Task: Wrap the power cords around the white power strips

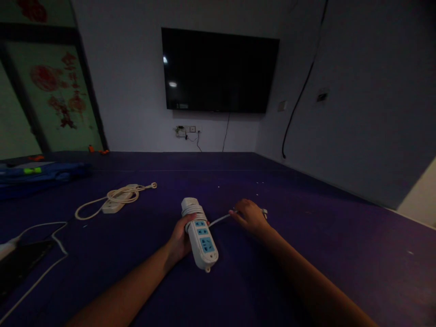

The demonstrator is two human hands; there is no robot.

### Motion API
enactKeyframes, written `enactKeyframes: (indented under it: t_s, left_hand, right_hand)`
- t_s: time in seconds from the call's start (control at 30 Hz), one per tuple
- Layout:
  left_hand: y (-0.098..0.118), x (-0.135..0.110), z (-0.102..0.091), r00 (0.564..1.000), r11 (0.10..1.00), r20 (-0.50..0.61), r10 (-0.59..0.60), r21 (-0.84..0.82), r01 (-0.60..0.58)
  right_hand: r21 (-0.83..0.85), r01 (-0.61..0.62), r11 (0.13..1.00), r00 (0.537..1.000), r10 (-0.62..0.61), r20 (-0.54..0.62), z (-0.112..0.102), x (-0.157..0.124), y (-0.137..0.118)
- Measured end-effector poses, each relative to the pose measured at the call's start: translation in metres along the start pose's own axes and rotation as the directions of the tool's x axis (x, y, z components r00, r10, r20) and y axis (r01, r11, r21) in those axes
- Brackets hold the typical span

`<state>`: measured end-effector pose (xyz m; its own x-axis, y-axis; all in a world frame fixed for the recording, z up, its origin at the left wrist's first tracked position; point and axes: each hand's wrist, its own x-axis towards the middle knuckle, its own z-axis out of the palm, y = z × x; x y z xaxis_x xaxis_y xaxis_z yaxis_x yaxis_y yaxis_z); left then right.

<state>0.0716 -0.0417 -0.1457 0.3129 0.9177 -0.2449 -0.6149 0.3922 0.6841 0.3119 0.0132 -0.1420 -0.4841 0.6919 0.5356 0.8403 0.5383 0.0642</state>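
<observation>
A white power strip with blue socket faces is in my left hand, whose fingers close around its side near the middle. White cord is wound in several turns around the strip's far end. From these turns a free length of power cord runs right into my right hand. My right hand is closed on that cord, palm down, close above the purple surface. Just past its fingers the plug sticks out on the right. My right fingertips are partly hidden.
A second power strip with its cord looped on top lies to the left. Nearer, a dark flat object and a white cable lie at the left edge. Blue fabric sits farther back. A television hangs on the wall.
</observation>
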Motion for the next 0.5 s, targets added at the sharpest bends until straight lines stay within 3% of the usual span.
enactKeyframes:
  t_s: [0.1,0.2,0.3,0.4,0.5]
  left_hand:
    - [0.0,0.002,-0.001,1.0,1.0,-0.008,0.011,0.002,-0.011]
    - [0.0,0.003,-0.002,1.0,1.0,0.007,-0.001,0.022,0.001]
    - [0.0,0.003,-0.003,1.0,0.999,0.011,0.005,0.039,-0.006]
    - [-0.001,0.002,-0.004,1.0,0.999,0.006,0.007,0.038,-0.008]
    - [-0.002,0.003,-0.006,1.0,1.0,0.022,-0.002,0.021,0.001]
  right_hand:
    - [-0.05,-0.071,0.996,0.987,0.078,0.143,-0.003,0.004,-0.015]
    - [-0.026,-0.009,1.0,0.988,0.013,0.154,-0.005,0.007,-0.039]
    - [0.117,0.095,0.989,0.98,-0.114,0.163,-0.008,0.007,-0.067]
    - [0.226,0.069,0.972,0.972,-0.116,0.202,-0.009,0.005,-0.083]
    - [0.253,0.038,0.967,0.972,-0.094,0.216,-0.009,0.003,-0.083]
